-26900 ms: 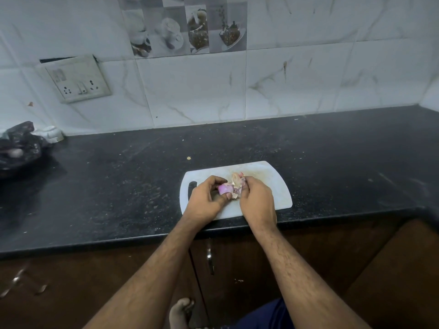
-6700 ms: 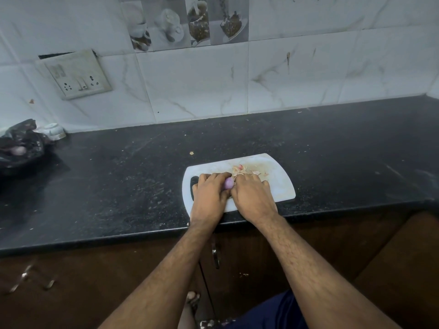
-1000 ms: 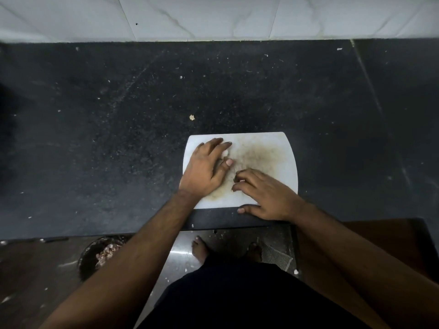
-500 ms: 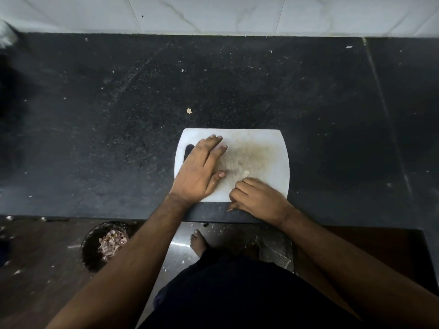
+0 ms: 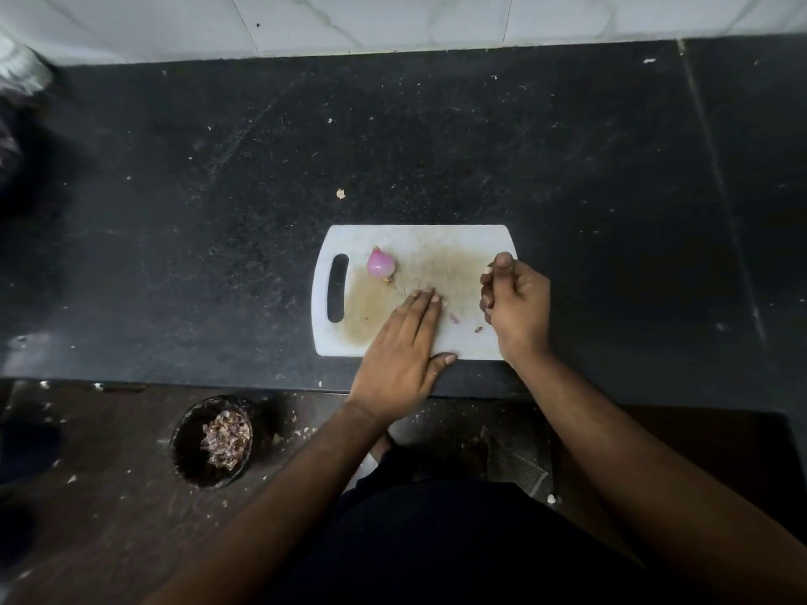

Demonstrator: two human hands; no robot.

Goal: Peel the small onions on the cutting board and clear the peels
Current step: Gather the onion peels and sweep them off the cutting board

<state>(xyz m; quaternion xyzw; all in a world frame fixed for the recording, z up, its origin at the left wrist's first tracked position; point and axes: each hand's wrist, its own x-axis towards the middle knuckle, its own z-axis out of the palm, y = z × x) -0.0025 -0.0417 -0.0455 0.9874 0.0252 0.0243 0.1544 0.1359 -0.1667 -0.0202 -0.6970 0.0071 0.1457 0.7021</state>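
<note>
Head view: a white cutting board (image 5: 458,240) is seen lying on the dark surface (image 5: 218,211), close to the surface's near edge, with its handle slot at the left end. One small peeled onion (image 5: 381,263) is found on the board near the far-left corner, just right of the slot. Its pointed tip is turned toward the far edge of the board and its root end toward the near edge, so its long axis runs roughly far to near, slightly tilted.

The left hand (image 5: 404,342) is laid flat on the middle of the board, fingers straight and together, pressing or sweeping; nothing is held in it. The right hand (image 5: 515,305) is kept at the right edge of the board with fingers curled; whether peels are enclosed in it cannot be told. Two small peel scraps (image 5: 454,317) are left on the board between the hands. A bin with peels (image 5: 218,438) is seen on the floor below, to the left.

The onion is judged to be light, firm and smooth, so it is likely slippery and may roll; it is best taken across its widest part between thumb and fingertips. The scraps are thin and papery, easily stuck to the board, and are better swept than pinched.
</note>
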